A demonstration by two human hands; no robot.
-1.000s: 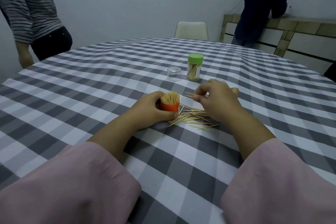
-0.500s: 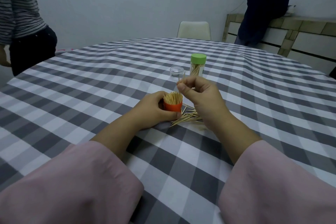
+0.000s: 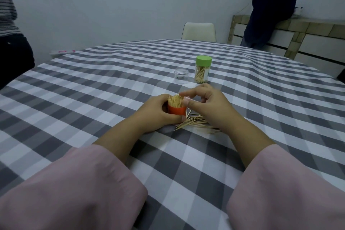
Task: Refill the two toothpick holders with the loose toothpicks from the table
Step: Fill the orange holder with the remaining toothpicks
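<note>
Your right hand [image 3: 207, 104] fingers [image 3: 186, 101] pinch together at the top of the orange toothpick holder [image 3: 176, 109], likely poking picks in. Your left hand [image 3: 158, 111] wraps around it to keep it steady. Loose toothpicks [image 3: 194, 122] lie just beside it on the checked worktop [image 3: 93, 89]. The green-lidded holder [image 3: 202, 69] and a clear cap [image 3: 181, 74] stand farther back, near a white chair [image 3: 198, 31].

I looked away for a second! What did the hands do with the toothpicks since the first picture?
The right hand lifted off the loose toothpicks, rose, then came down left to the top of the orange holder, fingertips at its packed toothpicks. The left hand kept gripping that holder. The green-lidded holder and clear cap stayed put.
</note>
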